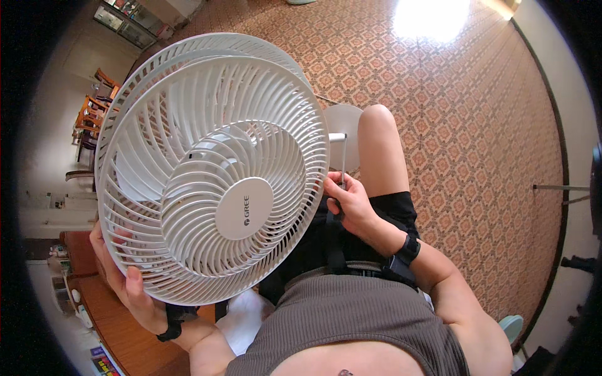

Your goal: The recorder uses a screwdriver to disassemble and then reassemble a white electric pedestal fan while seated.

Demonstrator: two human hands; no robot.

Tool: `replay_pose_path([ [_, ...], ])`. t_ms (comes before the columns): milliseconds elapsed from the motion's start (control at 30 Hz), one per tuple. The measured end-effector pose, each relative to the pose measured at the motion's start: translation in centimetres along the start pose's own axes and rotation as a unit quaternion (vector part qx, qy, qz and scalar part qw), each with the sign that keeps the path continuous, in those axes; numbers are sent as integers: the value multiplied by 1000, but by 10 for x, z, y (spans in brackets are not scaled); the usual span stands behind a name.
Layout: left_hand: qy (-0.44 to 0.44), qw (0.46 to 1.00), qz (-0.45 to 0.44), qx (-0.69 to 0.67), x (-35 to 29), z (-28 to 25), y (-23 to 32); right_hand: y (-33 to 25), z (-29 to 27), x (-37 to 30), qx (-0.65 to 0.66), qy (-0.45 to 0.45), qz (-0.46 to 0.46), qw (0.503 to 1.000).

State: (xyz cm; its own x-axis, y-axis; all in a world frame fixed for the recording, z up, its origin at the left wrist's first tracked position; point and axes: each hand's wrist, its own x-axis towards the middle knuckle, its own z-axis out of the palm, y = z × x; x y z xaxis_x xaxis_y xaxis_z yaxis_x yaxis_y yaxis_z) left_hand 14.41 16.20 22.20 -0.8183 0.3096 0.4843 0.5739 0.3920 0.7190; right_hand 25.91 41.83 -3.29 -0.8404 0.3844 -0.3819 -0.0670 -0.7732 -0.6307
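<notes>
A white electric fan fills the left half of the view. Its round front grille [246, 207] has curved slats and a flat hub, and the rear grille [207, 45] shows behind it at the far side. My left hand [128, 285] is closed round the lower left rim, thumb in front and fingers partly hidden behind. At the right rim my right hand [351, 203] grips a screwdriver [344, 160], its thin metal shaft pointing away from me. The shaft's far end meets a short white part [337, 136] beside the grille; the exact contact is unclear.
The fan's white base [345, 116] stands beyond, next to my bare knee [378, 125]. Patterned tiles [464, 156] cover the floor. Wooden chairs [94, 113] stand at the far left, with a brown wooden surface [119, 332] at lower left. A metal bar [558, 187] juts in at right.
</notes>
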Motion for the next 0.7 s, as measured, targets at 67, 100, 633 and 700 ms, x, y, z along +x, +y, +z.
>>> replay_pose_path([
  [67,2,1000,6,-4,1,4,4,-2,-2,-2,-5,-6,-2,1000],
  [100,11,1000,2,-2,0,6,6,-1,-2,-4,-6,-12,-4,1000],
  [633,-121,991,-10,-47,41,-3,-3,15,1,6,-17,-44,5,999],
  [700,-122,992,-1,-40,45,3,0,10,1,8,-5,-27,-4,1000],
])
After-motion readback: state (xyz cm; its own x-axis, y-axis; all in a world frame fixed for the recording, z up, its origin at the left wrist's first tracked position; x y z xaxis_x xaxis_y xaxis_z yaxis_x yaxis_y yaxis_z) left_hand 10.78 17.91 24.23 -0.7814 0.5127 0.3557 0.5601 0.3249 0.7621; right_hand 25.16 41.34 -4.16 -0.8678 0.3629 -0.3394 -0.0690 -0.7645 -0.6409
